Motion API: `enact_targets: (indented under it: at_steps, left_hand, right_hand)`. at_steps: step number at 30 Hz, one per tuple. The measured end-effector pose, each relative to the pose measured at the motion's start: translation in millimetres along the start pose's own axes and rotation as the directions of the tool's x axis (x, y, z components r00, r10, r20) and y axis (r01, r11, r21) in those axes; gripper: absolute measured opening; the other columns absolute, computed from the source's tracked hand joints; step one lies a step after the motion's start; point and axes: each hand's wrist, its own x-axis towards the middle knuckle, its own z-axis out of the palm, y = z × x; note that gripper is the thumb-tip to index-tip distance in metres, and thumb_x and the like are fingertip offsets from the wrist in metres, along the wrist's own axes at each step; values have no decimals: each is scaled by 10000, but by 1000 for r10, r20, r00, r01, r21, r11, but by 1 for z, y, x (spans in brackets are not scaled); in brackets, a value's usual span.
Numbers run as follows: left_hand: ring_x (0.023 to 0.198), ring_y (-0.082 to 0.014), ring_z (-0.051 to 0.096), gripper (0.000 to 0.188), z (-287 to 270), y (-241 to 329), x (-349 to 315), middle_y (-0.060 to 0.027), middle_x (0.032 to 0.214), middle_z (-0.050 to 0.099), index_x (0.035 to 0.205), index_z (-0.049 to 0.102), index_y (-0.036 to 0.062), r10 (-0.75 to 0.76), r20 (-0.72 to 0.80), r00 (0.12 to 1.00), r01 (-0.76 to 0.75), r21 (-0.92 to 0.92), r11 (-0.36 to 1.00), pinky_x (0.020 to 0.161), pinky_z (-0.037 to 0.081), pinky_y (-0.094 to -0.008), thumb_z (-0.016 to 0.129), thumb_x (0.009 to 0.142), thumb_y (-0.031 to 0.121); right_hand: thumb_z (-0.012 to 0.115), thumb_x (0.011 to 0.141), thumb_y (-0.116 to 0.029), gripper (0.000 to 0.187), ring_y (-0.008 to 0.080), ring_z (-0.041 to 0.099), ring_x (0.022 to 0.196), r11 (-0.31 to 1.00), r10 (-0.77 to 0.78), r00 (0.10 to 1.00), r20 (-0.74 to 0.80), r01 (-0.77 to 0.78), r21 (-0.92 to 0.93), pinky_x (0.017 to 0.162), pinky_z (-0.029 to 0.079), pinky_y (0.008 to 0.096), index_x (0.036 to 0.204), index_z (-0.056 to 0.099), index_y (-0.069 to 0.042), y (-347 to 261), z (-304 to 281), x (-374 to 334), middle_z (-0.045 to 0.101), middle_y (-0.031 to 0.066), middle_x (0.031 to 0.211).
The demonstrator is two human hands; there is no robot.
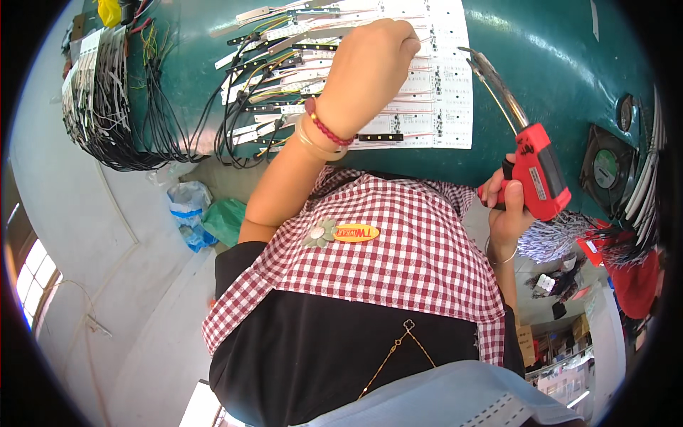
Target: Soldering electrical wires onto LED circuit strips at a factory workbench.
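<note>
My right hand [506, 196] is wrapped round the handle of a red and black soldering gun [541, 167]. Its long metal tip slants up and left, ending just past the right edge of the white circuit board panel [452, 92]. Over that panel reaches my left hand [373, 67], back upward, with fingers curled together at the board's parts. Whatever those fingers pinch is hidden beneath them. Slim LED strips [380, 137] with thin reddish wires lie in rows across the panel. Black cables [231, 135] run leftward from several strips.
A thick bundle of black cables [99, 132] hangs over the front left edge of the green table [526, 35]. At the right stand a black fan [607, 171] and bundled grey wires [647, 167]. Blue and green plastic bags [226, 222] sit below the table.
</note>
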Motion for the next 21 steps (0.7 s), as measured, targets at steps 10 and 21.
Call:
enact_targets:
  at_steps: [10, 21]
  left_hand:
    - [583, -298, 601, 124, 17, -7, 13, -128, 624, 614, 727, 616, 17, -114, 109, 987, 108, 60, 992, 548, 468, -363, 586, 769, 129]
    - [622, -299, 595, 148, 9, 5, 14, -126, 645, 607, 719, 595, 14, -71, 83, 994, 63, 101, 993, 582, 455, -386, 571, 791, 141]
  right_hand:
    - [516, 887, -151, 327, 78, 421, 501, 986, 153, 988, -7, -152, 64, 481, 390, 236, 1147, 472, 41, -8, 13, 14, 502, 55, 667]
    - [515, 890, -178, 315, 86, 420, 466, 992, 124, 992, -23, -124, -36, 440, 379, 239, 1118, 480, 37, -12, 10, 12, 512, 66, 658]
